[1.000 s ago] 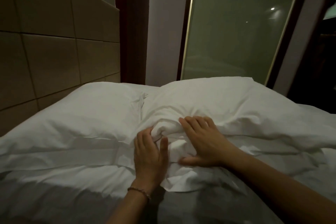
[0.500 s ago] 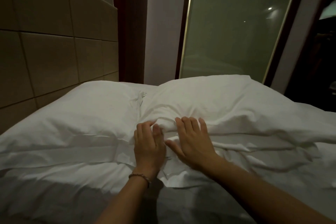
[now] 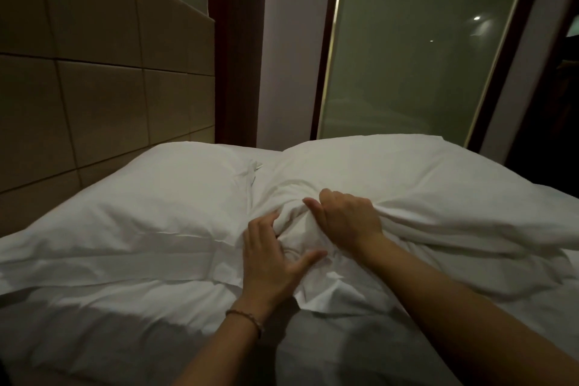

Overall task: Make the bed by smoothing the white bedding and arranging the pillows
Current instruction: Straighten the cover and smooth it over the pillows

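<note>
Two white pillows lie side by side at the head of the bed. The left pillow (image 3: 150, 207) is plump and mostly smooth. The right pillow (image 3: 407, 185) is bunched at its near left corner. My left hand (image 3: 269, 257), with a bracelet at the wrist, curls around that bunched corner from the left, thumb spread underneath. My right hand (image 3: 347, 216) grips the same bunch from the right, fingers dug into the fabric. White bedding (image 3: 109, 323) covers the mattress in front of the pillows, wrinkled near my wrists.
A tan padded headboard (image 3: 94, 88) runs along the left behind the pillows. A dark wooden post (image 3: 235, 41) and a frosted glass panel (image 3: 423, 56) stand beyond the bed. The bed's right side drops into a dark area.
Both hands went from lying flat on the pillow's corner to curling into it. The fabric between them has bunched up into a mound, and my right hand shifted farther up the pillow.
</note>
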